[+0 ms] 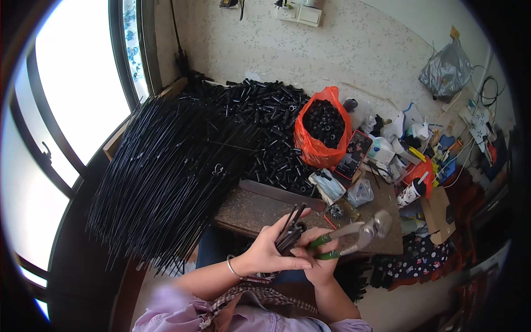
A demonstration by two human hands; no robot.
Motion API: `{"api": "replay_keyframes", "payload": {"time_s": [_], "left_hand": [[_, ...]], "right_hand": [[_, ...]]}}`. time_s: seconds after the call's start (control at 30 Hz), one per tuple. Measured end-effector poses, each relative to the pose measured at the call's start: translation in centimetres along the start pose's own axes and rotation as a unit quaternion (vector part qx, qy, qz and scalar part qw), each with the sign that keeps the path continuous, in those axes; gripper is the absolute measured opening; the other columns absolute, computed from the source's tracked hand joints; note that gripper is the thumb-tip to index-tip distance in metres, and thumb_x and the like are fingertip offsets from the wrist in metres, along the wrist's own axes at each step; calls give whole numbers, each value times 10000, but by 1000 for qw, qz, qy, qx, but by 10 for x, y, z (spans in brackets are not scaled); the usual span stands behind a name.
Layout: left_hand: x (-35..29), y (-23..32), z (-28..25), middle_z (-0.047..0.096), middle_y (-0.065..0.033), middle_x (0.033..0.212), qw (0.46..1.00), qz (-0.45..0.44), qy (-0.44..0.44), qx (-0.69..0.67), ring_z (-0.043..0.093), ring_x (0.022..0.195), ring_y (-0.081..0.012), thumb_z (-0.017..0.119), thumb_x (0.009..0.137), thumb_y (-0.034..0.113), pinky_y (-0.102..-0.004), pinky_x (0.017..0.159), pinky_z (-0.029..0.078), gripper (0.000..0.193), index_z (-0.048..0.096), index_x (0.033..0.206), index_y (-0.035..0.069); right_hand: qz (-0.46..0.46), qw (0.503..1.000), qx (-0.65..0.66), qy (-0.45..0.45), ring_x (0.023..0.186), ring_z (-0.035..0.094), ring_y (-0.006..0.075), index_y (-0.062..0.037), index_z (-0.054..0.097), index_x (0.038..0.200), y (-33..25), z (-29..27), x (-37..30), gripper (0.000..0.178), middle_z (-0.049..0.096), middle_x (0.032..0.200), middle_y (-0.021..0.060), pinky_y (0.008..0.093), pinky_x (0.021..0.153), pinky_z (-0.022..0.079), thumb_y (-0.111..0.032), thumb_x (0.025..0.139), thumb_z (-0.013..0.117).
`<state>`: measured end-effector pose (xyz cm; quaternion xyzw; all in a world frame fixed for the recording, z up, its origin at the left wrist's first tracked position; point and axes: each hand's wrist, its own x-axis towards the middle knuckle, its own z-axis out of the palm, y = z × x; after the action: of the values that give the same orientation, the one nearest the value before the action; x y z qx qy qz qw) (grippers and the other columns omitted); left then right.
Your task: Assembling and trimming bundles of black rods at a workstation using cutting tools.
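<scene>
My left hand [271,249], with a silver bangle on its wrist, is closed around a small bundle of thin black rods [289,235] whose ends stick up past the fingers. Close against it, my right hand [321,268] grips a pair of pliers [362,237] by its green handles, the metal head pointing right. Both hands are over the near edge of the brown worktable [265,209]. Beyond them lies a heap of short black tubular parts [276,141], and to the left a big sheaf of long thin black rods [160,177].
An orange-red plastic bag [311,145] of small black parts stands on the table, with a phone [354,155] leaning beside it. Clutter, a patterned cup [410,193] and a cardboard box [440,213] lie at right. A window [72,61] is on the left.
</scene>
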<state>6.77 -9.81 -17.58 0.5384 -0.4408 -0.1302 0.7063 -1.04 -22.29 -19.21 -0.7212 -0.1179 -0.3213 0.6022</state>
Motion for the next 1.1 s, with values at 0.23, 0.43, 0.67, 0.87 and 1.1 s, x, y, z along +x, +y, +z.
{"api": "replay_keyframes", "payload": {"time_s": [0.23, 0.43, 0.67, 0.87, 1.1], "left_hand": [[3, 2, -63, 462, 81, 585, 981, 4, 52, -188, 422, 546, -1, 833, 616, 208, -167, 491, 302, 866, 355, 1295, -35], [0, 12, -58, 424, 71, 577, 996, -65, 47, -33, 373, 530, -17, 882, 507, 304, -189, 480, 264, 674, 608, 1039, -4], [-3, 22, -51, 497, 74, 602, 995, -68, 75, -20, 403, 550, 5, 810, 644, 155, -166, 482, 310, 321, 594, 836, 15], [-7, 4, -49, 533, 23, 622, 989, -92, 104, 40, 472, 566, -31, 799, 621, 207, -188, 512, 378, 324, 586, 779, 20], [4, 8, -48, 517, 39, 626, 997, -34, 70, 29, 456, 571, -27, 806, 613, 199, -183, 516, 374, 377, 546, 821, 22]], "right_hand": [[445, 881, 120, -109, 586, 558, 107, 31, 521, 1018, -36, -29, -21, 204, 569, 703, 57, 237, 525, 442, -120, 884, 552], [423, 864, -7, -274, 598, 555, 91, 52, 534, 1077, -35, -10, -30, 254, 599, 756, 65, 221, 528, 431, -128, 899, 515], [492, 783, 282, -254, 699, 567, 193, 16, 264, 1363, -46, -15, -19, 508, 581, 882, 162, 319, 701, 471, -118, 917, 466], [512, 815, 1, -273, 651, 590, 171, 31, 399, 1244, -55, -24, -13, 361, 587, 763, 103, 286, 630, 474, -72, 905, 468], [228, 919, -270, -176, 641, 584, 170, 32, 516, 1113, -49, -2, -35, 262, 607, 742, 93, 292, 580, 471, -116, 897, 515]]}}
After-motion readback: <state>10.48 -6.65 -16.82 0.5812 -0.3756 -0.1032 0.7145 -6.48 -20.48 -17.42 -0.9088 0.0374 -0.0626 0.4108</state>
